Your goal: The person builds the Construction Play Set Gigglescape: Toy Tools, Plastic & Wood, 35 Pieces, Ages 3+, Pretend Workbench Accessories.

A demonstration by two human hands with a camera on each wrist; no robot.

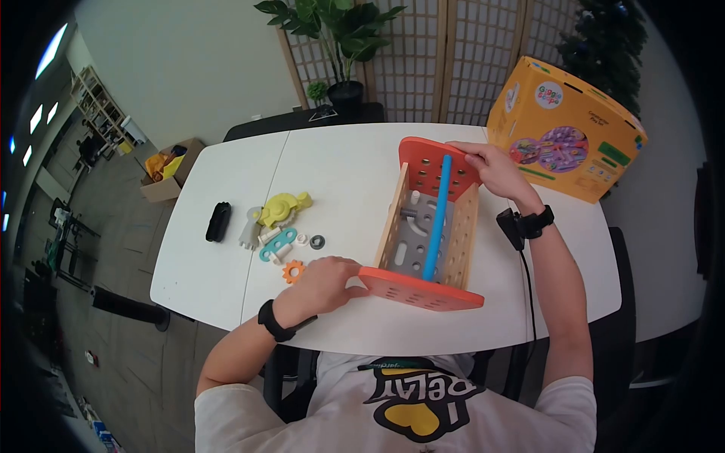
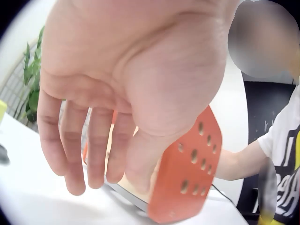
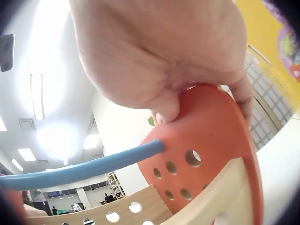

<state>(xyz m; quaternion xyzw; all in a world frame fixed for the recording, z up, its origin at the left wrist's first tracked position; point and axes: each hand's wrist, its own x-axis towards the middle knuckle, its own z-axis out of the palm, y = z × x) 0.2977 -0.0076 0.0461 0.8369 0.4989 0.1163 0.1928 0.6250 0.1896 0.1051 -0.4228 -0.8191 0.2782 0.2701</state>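
We read "Giggle" on the yellow carton at the white table's far right, and "RELAY" on the shirt at its near edge. Right of the table's middle, the toy crate shows perforated orange ends, pale wooden sides and a blue bar. We note the right hand grasping the far end, the left hand released, fingers extended, touching the near end

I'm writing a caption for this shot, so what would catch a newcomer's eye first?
Probably the toy toolbox with red ends and a blue bar, between the person's two hands. Next, the big yellow box at the table's far right, then the small colorful toy parts left of the toolbox.
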